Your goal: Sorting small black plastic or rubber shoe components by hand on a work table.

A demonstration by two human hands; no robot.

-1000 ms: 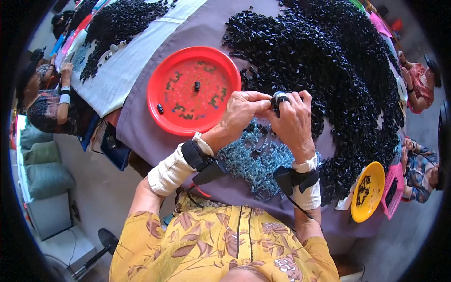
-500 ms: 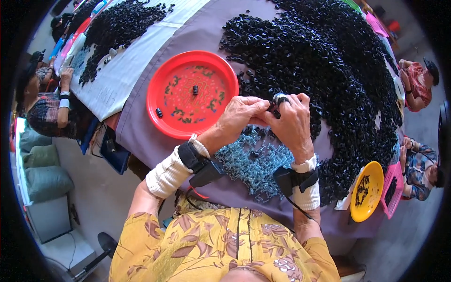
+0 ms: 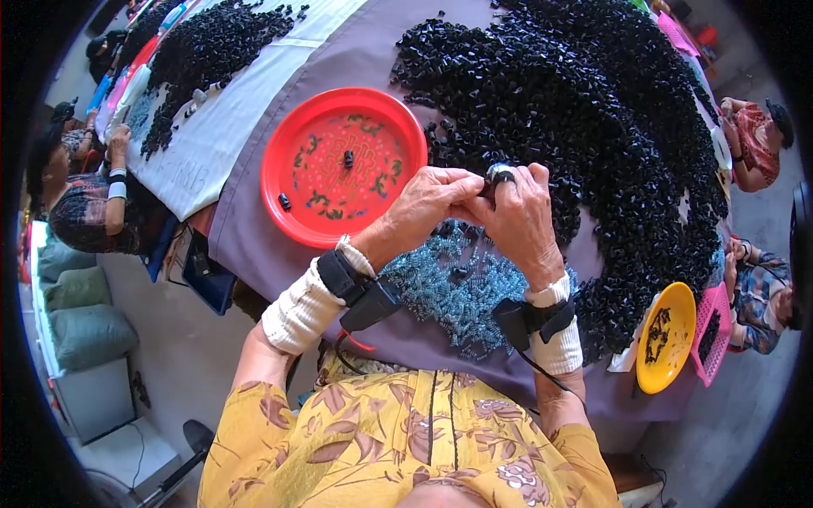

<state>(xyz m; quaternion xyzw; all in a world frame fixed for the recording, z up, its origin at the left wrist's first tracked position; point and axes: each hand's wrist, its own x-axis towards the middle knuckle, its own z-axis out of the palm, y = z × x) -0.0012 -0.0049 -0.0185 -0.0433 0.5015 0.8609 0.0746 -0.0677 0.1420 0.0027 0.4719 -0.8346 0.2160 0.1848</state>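
My left hand (image 3: 428, 203) and my right hand (image 3: 521, 216) meet at the fingertips over the table, both closed in a pinch. A small black plastic piece (image 3: 489, 190) shows partly between the right fingers; the left fingertips press close to it, and what they grip is hidden. A dark band circles one right finger. Just below the hands lies a heap of small pale-blue coil springs (image 3: 461, 296). Beyond and to the right spreads a large pile of black plastic pieces (image 3: 584, 127). Left of my hands, a red round tray (image 3: 278, 173) holds two small black assembled-looking pieces.
A yellow plate (image 3: 677, 339) with some dark bits and a pink basket (image 3: 714, 339) sit at the right table edge. A grey-purple cloth (image 3: 246, 203) covers the table. Other people work at the left and right; a white-covered table (image 3: 199, 161) adjoins at left.
Both hands stay pinched together in nearly the same spot, shifting very slightly left and up in the picture. The tray's two pieces are unchanged.
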